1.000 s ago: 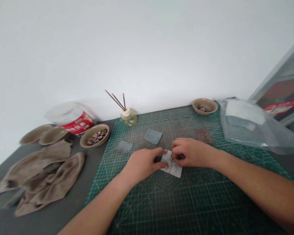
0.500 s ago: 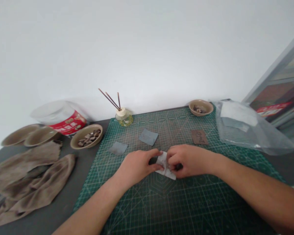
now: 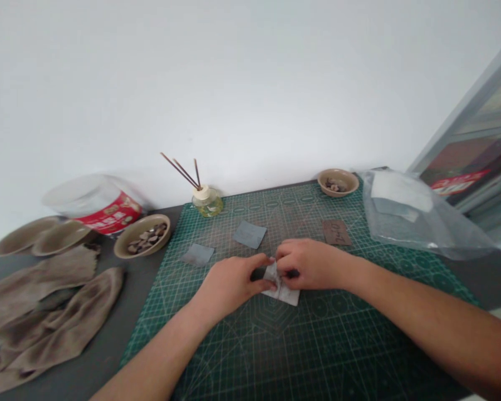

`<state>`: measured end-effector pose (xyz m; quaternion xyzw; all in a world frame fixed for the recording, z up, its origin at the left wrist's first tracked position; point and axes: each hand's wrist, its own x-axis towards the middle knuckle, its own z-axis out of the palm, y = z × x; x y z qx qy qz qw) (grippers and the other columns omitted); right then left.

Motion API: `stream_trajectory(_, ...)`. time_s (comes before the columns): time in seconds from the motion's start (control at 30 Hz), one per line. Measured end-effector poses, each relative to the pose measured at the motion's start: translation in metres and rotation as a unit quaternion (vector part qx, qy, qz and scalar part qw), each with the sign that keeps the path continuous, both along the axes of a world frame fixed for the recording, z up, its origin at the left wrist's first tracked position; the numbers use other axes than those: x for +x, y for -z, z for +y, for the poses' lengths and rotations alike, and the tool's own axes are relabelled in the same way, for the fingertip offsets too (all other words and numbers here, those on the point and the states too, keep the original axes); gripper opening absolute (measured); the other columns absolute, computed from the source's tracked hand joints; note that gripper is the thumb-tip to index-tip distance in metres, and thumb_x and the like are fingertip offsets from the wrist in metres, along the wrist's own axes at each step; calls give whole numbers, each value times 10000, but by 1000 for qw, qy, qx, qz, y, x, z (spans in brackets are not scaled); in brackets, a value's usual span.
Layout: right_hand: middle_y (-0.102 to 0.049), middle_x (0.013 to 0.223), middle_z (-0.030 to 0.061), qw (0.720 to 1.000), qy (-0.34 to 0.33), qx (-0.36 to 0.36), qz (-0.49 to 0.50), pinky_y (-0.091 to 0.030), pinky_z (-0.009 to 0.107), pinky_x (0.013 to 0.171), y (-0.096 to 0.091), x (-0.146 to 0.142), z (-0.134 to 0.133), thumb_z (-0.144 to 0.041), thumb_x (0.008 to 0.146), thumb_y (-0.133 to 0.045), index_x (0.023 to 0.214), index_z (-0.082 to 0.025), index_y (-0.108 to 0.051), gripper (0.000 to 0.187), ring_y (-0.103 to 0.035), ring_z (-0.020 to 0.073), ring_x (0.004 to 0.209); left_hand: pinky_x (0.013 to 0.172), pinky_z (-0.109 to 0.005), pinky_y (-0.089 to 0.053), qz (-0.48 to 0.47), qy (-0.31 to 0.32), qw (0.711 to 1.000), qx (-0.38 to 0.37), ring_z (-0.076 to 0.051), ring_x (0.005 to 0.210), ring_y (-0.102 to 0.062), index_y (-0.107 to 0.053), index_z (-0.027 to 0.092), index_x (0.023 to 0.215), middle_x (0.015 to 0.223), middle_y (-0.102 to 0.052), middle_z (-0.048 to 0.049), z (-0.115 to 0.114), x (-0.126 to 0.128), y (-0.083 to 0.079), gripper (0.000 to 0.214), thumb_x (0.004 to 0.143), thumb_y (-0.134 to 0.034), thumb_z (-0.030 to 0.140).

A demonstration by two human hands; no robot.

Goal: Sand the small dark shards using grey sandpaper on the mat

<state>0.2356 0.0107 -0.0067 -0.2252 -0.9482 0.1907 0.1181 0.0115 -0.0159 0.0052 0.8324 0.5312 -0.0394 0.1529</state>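
Note:
A small whitish square of sandpaper (image 3: pixel 287 296) lies on the green cutting mat (image 3: pixel 234 356). My left hand (image 3: pixel 236 278) holds it down at its left side, thumb and forefinger curved apart with their tips pressed on it. Over the upper right part of the square, my right hand (image 3: pixel 303 264) is closed in a pinch, fingertips close to the paper. Whatever it pinches is small and hidden by the fingers. Behind the hands lie two grey-blue sandpaper squares (image 3: pixel 249 234) and a brown square (image 3: pixel 336 232) marked 240.
At the left a bowl (image 3: pixel 142 236) holds small brown-and-white pieces, near two more bowls (image 3: pixel 60 238), a red-labelled plastic jar (image 3: pixel 104 207) and a crumpled brown cloth (image 3: pixel 67 328). A reed diffuser (image 3: pixel 207 201), another bowl (image 3: pixel 338 182) and a clear plastic bag (image 3: pixel 421 223) stand along the back.
My right hand has slid a little up and left across the sandpaper, uncovering more of its lower right corner. My left hand keeps its hold. The view has shifted slightly.

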Motion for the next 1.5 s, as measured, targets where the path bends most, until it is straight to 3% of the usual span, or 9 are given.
stream_trajectory(0.1,-597,833,2,998,-46,-32,8,-389,254,710,-1,1,-3,-192,771,-673,755,-186,-661,20,-550,146,798,582,-257,-329,-9,5,1000,-1,-215,774,-657,-597,391,1220,873,-718,1,0,-1,0,431,821,-613,552)
stream_trajectory(0.27,-585,803,7,999,10,-28,-13,-372,248,647,-2,7,2,-188,775,-669,703,-172,-646,77,-534,138,740,575,-255,-320,-12,1,1000,-7,-207,759,-653,-594,404,1222,852,-710,3,0,0,0,431,817,-617,550)
stream_trajectory(0.63,-604,824,15,1000,-24,-6,1,-401,274,728,-4,4,0,-188,781,-667,736,-188,-653,47,-541,163,809,609,-267,-361,-2,-13,1000,-10,-220,787,-663,-601,396,1221,852,-714,3,-1,3,-3,445,806,-629,555)
stream_trajectory(0.8,-586,791,21,1000,16,4,-12,-394,279,709,0,4,3,-207,789,-669,718,-177,-646,80,-537,168,800,609,-262,-366,-4,-6,1000,-8,-229,793,-665,-592,394,1235,850,-723,0,-1,2,-3,470,805,-618,582)
stream_trajectory(0.93,-602,826,16,999,-31,1,17,-399,280,739,1,0,0,-214,818,-646,761,-193,-656,61,-536,165,818,613,-266,-375,-1,1,1000,2,-233,792,-666,-610,391,1203,839,-719,1,0,1,-1,443,805,-617,586)
stream_trajectory(1.07,-593,804,28,1000,16,11,1,-393,284,715,0,-1,0,-204,806,-658,732,-179,-656,78,-530,172,810,643,-269,-396,4,-17,1000,-9,-236,826,-670,-605,384,1223,852,-717,-7,-2,4,-4,473,794,-633,581)
stream_trajectory(1.2,-595,811,22,1000,-13,-3,4,-398,278,721,0,1,0,-205,804,-662,735,-185,-657,72,-532,163,800,648,-268,-397,-8,-22,1000,-15,-239,840,-671,-600,390,1228,870,-719,-5,-3,5,-7,488,785,-640,589)
stream_trajectory(1.37,-593,816,35,999,31,10,-3,-396,281,719,0,0,-2,-185,773,-678,676,-171,-626,111,-531,170,806,635,-266,-380,-14,-14,1000,-8,-229,797,-662,-597,392,1234,862,-722,-3,-3,2,-4,483,795,-627,593)
stream_trajectory(1.5,-614,841,23,1000,-7,-17,15,-405,275,755,-1,-2,-4,-155,781,-659,729,-182,-638,62,-541,164,829,611,-267,-361,-15,-1,1000,6,-229,774,-660,-607,392,1212,845,-716,2,-3,-1,-1,466,798,-618,604)
